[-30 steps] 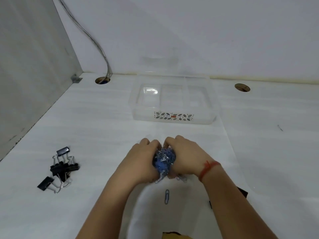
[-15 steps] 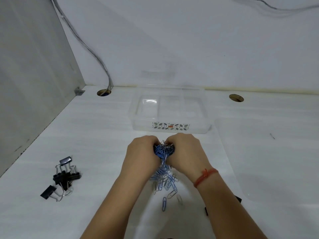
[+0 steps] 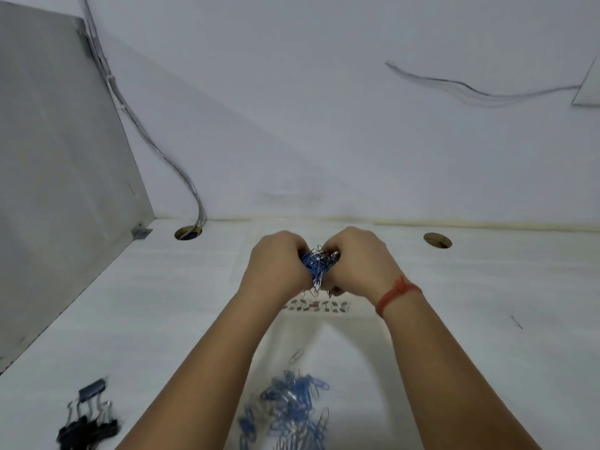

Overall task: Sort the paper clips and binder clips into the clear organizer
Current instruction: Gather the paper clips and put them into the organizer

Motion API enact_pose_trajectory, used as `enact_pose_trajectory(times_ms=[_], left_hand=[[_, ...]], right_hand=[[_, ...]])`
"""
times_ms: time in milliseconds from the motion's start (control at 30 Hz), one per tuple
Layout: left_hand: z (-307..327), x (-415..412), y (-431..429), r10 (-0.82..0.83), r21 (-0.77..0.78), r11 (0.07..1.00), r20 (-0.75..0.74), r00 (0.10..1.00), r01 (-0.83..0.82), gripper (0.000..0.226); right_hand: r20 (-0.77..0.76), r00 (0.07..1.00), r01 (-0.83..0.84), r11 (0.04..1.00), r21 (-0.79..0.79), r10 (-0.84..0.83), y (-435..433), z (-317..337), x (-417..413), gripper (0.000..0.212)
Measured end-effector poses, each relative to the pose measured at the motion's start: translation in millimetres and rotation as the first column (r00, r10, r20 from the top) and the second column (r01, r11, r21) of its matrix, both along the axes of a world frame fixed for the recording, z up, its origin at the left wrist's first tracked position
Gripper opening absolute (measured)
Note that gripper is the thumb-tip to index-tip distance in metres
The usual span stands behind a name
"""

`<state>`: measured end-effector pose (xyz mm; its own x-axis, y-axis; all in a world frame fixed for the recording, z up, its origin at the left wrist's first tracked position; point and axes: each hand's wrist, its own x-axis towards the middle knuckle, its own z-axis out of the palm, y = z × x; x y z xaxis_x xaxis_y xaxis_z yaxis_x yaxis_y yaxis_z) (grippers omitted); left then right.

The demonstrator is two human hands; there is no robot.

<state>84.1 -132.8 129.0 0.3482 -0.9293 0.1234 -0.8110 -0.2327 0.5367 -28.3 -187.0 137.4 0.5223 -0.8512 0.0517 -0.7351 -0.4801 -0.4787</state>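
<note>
Together, the left hand (image 3: 279, 266) and right hand (image 3: 357, 263) clamp a bunch of blue paper clips (image 3: 316, 266) between them, above the clear organizer (image 3: 316, 306) toward the tabletop's far edge. Half a second ago they were nearer. Spilled clips (image 3: 292, 404) lie near the front edge, binder clips (image 3: 87, 423) at the front-left. The bunch hangs vertically.

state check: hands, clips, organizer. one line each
left hand: closed on clip bundle, raised over the organizer
right hand: closed on the same bundle
clip bundle: blue, tangled, pressed between both hands
loose paper clips: scattered on the desk, near edge
binder clips: black, piled on the desk at left, untouched
clear organizer: mostly hidden behind the hands; contents unclear
</note>
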Motion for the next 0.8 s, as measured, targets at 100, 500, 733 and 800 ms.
enact_pose_trajectory(times_ms=[100,500,733,800], left_hand=[[1,14,-48,0.004,0.022,1.0,-0.027,1.0,-0.003,0.017],[-41,24,-108,-0.076,0.339,0.94,0.086,0.993,0.042,0.036],[-26,8,-35,0.112,-0.011,0.993,-0.11,0.988,-0.114,0.022],[-30,2,9,0.09,-0.068,0.992,-0.2,0.976,-0.106,0.017]], right_hand=[[0.033,0.998,0.047,0.996,0.081,-0.05,-42,-1,17,0.016],[-0.062,0.996,0.084,0.927,0.365,-0.065,-96,-40,42,0.021],[0.19,0.969,0.114,0.97,0.215,-0.156,-47,-23,-2,0.023],[0.237,0.966,0.052,0.978,0.201,-0.1,-13,-23,-19,0.029]])
